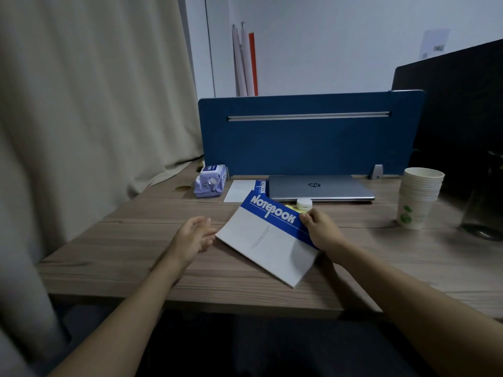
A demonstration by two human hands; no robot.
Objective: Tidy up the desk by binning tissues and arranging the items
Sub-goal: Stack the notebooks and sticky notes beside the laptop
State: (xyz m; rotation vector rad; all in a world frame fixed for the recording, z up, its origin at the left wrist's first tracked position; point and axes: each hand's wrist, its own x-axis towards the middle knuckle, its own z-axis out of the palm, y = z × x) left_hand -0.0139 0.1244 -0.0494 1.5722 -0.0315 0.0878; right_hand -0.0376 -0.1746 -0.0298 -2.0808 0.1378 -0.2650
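A blue-and-white notebook [268, 240] lies tilted in the middle of the wooden desk [122, 246]. My right hand [319, 227] grips its right edge at the blue band. Just left of the notebook's near-left corner, my left hand [196, 235] hovers with fingers apart and holds nothing. A second notebook [260, 187] lies flat behind, partly under the first, on a white sheet [239, 190]. A purple pack of wipes [211, 180] sits at the back left. A small white round jar [304, 204] and a yellow item [292, 207] peek out behind the held notebook.
A closed silver laptop [321, 187] lies against the blue divider panel [307, 134]. A stack of paper cups [417, 197] stands at the right, beside a dark glass vessel [484, 210] and a black monitor [457, 104]. A beige curtain [89, 104] hangs along the left.
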